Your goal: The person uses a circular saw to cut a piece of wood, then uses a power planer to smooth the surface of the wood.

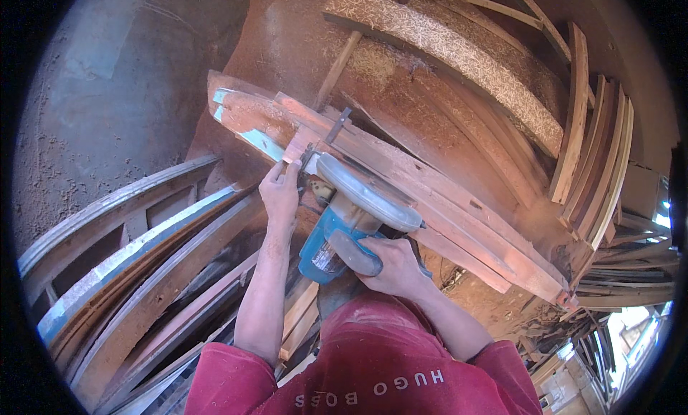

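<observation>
A blue and grey circular saw (337,229) rests on a long pinkish wooden board (430,193), its rounded metal blade guard (369,193) lying along the wood. My right hand (394,268) is wrapped round the saw's rear handle (355,254). Just ahead of the saw, my left hand (279,193) has its fingers closed at the near edge of the board's pale end (299,144). A dark metal bar (338,125) sticks out across the board from the front of the saw. The blade itself is hidden under the guard.
Under the board's far-left end is a dusty panel with light blue paint (261,142). Curved wooden pieces (165,279) are stacked at the left. A large curved beam covered in shavings (444,56) lies beyond, and several curved slats (602,157) stand at the right.
</observation>
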`<state>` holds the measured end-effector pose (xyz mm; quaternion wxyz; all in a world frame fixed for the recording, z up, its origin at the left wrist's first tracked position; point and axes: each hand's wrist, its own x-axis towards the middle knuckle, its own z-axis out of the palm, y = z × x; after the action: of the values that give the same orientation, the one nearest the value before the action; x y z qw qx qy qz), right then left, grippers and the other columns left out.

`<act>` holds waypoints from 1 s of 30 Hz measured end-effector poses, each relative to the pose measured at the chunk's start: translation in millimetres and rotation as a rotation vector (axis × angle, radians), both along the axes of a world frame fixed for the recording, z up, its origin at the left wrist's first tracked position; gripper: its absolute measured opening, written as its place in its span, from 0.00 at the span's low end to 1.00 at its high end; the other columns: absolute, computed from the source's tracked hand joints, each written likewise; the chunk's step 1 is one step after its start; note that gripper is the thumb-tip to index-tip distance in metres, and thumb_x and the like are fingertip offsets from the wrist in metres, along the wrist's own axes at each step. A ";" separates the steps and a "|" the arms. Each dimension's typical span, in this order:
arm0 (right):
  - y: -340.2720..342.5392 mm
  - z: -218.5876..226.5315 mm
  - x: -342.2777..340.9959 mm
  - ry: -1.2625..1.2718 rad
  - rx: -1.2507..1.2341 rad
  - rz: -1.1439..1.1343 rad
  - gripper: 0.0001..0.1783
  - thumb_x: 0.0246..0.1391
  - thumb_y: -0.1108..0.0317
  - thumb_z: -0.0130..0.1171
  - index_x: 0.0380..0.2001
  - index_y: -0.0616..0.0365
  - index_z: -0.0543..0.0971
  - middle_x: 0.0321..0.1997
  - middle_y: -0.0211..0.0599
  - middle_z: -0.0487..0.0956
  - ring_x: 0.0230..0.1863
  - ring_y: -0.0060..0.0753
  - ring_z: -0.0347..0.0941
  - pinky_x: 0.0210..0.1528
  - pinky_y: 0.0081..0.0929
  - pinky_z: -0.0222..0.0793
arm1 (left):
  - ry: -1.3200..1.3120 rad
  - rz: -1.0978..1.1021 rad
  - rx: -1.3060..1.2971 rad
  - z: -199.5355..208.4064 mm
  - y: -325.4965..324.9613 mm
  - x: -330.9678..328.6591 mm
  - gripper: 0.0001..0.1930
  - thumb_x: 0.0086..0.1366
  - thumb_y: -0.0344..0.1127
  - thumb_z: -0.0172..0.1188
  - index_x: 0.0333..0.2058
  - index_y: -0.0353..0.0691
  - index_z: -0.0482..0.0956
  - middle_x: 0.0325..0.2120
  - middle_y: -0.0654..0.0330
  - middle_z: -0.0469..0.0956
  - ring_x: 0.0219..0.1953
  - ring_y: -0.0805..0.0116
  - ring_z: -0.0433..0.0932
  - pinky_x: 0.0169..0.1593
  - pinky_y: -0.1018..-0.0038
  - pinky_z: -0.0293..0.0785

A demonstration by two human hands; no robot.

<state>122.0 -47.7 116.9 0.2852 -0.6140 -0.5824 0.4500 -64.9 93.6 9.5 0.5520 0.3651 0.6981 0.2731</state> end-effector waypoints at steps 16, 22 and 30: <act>16.8 -8.0 -15.7 -0.019 -0.033 0.019 0.17 0.41 0.66 0.68 0.37 0.58 0.79 0.34 0.46 0.82 0.36 0.50 0.79 0.38 0.41 0.76 | 0.092 0.030 0.056 -0.6 20.4 -13.1 0.26 0.64 0.39 0.66 0.53 0.23 0.76 0.21 0.68 0.73 0.24 0.81 0.70 0.28 0.81 0.68; 24.2 -9.6 -20.8 -0.010 -0.064 0.051 0.19 0.40 0.65 0.69 0.39 0.58 0.79 0.35 0.46 0.82 0.37 0.51 0.80 0.39 0.41 0.76 | 0.050 0.052 0.051 -6.0 26.8 -21.0 0.26 0.63 0.40 0.66 0.53 0.23 0.76 0.22 0.66 0.75 0.25 0.80 0.71 0.28 0.79 0.69; 34.9 -11.0 -29.6 -0.025 -0.062 0.051 0.20 0.40 0.65 0.68 0.40 0.57 0.79 0.35 0.46 0.82 0.37 0.50 0.80 0.39 0.41 0.76 | 0.098 0.014 0.067 -8.2 38.8 -31.5 0.27 0.63 0.39 0.66 0.53 0.22 0.75 0.25 0.65 0.77 0.28 0.79 0.72 0.31 0.81 0.69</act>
<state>92.4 -12.8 105.9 0.2471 -0.6129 -0.5872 0.4675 -96.4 132.4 1.2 0.5028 0.3916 0.7172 0.2820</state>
